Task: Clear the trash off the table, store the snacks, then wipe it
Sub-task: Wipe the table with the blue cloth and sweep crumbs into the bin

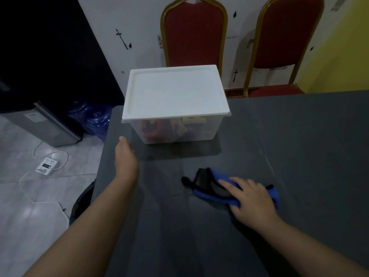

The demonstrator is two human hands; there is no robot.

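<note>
My right hand (252,198) presses flat, fingers spread, on blue cloth (214,188) mid-table (299,136); cloth's long axis runs left-right. My left hand (126,156) hovers open, fingers together, near lidded box (175,102) holding snacks.

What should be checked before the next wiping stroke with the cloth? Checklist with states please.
1. White lid on the clear plastic storage box: seated flat, ok.
2. Snacks stored: colourful packets show through the box wall, ok.
3. Trash off the dark grey table: none on the visible part, ok; near edge is out of view, cannot tell.
4. Right hand on the blue and black cloth: fingers flat, pressing it down, ok.
5. Left hand: open, beside the box, not touching it, ok.
6. Table already wiped under the box: cannot tell.
</note>
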